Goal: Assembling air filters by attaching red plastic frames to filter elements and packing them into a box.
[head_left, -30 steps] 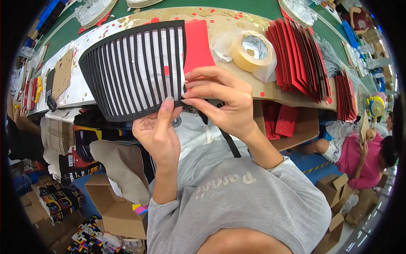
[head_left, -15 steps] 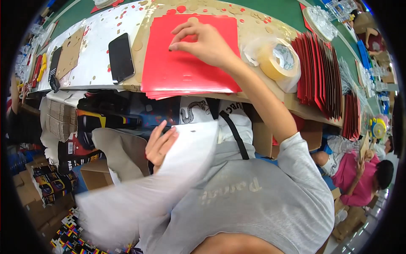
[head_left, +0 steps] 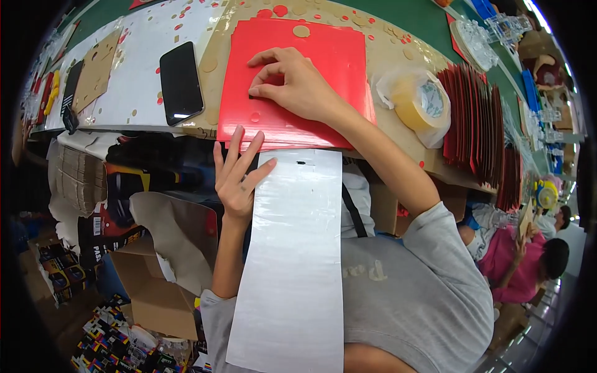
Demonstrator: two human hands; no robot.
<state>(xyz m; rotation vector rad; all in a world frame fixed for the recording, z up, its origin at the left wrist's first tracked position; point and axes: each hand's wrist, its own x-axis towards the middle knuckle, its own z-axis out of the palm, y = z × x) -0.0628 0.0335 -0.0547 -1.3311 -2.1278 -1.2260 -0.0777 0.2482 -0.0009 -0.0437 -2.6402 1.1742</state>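
My right hand [head_left: 292, 84] is over a stack of glossy red sheets [head_left: 298, 127], thumb and fingertips curled together on a small dark piece [head_left: 252, 96] too small to name. My left hand [head_left: 239, 177] is at the stack's near edge with fingers spread. One of its digits lies on the left edge of a long white sheet [head_left: 292, 261]. That sheet hangs from the table's front edge down over my lap and has a small dark slot near its top. On the red stack lie a tan disc [head_left: 301, 31] and a red disc [head_left: 255, 117].
Left of the stack lies a black phone [head_left: 181, 84]. A tape roll in clear plastic [head_left: 423, 105] is on the right, beside a row of upright dark red folded cards [head_left: 469, 118]. An opened cardboard box [head_left: 149, 286] stands below the table. A person in pink [head_left: 516, 267] sits farther right.
The white sheet, blurred and slanted before, now hangs straight at the table edge. My left hand has risen toward the red stack and spread its fingers. The right hand keeps its pinch.
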